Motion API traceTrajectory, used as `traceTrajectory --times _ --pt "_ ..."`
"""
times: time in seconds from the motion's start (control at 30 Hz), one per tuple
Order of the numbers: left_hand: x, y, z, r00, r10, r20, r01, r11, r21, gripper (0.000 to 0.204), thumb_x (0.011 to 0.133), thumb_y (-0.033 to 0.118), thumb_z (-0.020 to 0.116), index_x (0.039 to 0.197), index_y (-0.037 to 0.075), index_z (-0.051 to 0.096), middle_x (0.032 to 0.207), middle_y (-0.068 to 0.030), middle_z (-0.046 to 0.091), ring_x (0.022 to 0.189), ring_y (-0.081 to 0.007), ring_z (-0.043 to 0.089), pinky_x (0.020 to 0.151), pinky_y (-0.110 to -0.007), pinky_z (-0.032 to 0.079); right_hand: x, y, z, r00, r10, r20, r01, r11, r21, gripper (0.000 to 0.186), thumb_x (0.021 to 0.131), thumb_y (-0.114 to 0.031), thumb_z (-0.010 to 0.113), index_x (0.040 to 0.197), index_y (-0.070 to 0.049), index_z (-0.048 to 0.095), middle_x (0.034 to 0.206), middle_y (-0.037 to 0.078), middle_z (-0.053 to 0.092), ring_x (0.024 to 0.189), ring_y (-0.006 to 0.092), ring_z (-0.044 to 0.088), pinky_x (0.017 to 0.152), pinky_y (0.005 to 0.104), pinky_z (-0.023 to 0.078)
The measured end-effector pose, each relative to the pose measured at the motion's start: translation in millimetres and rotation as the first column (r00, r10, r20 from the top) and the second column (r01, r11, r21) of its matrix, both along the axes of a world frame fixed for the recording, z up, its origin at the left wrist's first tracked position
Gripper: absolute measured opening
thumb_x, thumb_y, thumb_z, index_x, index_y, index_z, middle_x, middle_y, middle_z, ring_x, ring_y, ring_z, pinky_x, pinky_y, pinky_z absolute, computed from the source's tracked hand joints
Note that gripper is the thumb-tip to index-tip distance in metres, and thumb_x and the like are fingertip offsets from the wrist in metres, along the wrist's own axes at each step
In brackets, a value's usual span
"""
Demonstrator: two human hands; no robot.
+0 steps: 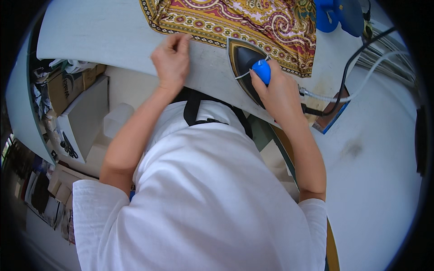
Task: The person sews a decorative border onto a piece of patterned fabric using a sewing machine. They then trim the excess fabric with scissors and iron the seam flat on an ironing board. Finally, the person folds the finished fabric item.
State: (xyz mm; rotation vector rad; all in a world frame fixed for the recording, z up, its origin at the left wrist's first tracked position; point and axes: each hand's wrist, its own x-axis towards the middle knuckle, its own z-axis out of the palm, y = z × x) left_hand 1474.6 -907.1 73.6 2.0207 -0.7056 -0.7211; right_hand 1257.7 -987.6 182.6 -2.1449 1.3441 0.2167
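Observation:
A patterned cloth (253, 27) in gold, maroon and white lies on the white work table (104, 36). It has a banded border, and its right part is rumpled. My right hand (282, 90) is closed round the blue handle of a steam iron (244, 58). The iron's tip points away from me, and its soleplate overlaps the near border of the cloth. At that same near edge, left of the iron, my left hand (172, 61) is closed, thumb and forefinger pinched together at the hem. The fingertips partly hide what they grip.
A pale hose (352, 97) and a black cord (339, 90) run from the iron to the right. Beside them lies a brown, blue-edged pad (332, 113). Blue objects (337, 18) stand at the far right. Under the table are a cardboard box (68, 90) and black scissors (69, 145).

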Motion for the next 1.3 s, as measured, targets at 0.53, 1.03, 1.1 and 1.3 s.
traceTrajectory --times 0.53,1.03,1.1,1.3 --pt "103 -36 -40 0.429 -0.402 0.809 0.504 0.850 0.156 0.059 0.090 0.001 0.060 0.144 0.024 0.056 0.150 -0.0086 0.049 0.140 -0.0310 0.043 0.119 -0.048 0.029 69 10 -8 0.990 -0.093 0.103 0.096 0.995 -0.025 0.038 0.094 -0.032 0.067 0.099 0.004 0.058 0.075 0.027 0.068 0.071 0.0457 0.068 0.066 0.0516 0.054" --pt "82 -41 -33 0.762 -0.211 0.613 0.264 0.964 0.003 0.032 0.081 0.032 0.081 0.077 0.002 0.071 0.124 -0.0233 0.062 0.118 -0.0404 0.056 0.100 -0.051 0.043 -278 -14 3 0.538 -0.843 -0.001 0.839 0.535 -0.097 0.037 0.089 -0.036 0.076 0.081 -0.003 0.060 0.058 0.003 0.055 0.042 0.0125 0.051 0.038 0.0293 0.041" --pt "61 -48 -5 0.954 -0.206 0.218 0.237 0.964 -0.122 0.022 0.087 0.018 0.076 0.082 -0.001 0.066 0.117 -0.0243 0.067 0.113 -0.0370 0.063 0.098 -0.048 0.050 -329 -31 -7 0.482 -0.876 0.011 0.872 0.478 -0.107 0.035 0.088 -0.033 0.077 0.078 -0.006 0.056 0.058 0.001 0.052 0.043 0.0121 0.049 0.039 0.0285 0.040" --pt "71 -26 42 0.872 0.166 -0.460 -0.254 0.957 -0.137 0.023 0.094 0.014 0.071 0.103 -0.003 0.058 0.105 -0.0188 0.067 0.094 -0.0252 0.068 0.089 -0.037 0.058 -407 -76 -28 0.322 -0.942 0.095 0.943 0.328 0.052 0.031 0.088 -0.024 0.076 0.075 -0.008 0.053 0.060 0.002 0.051 0.045 0.0123 0.048 0.040 0.0283 0.040"
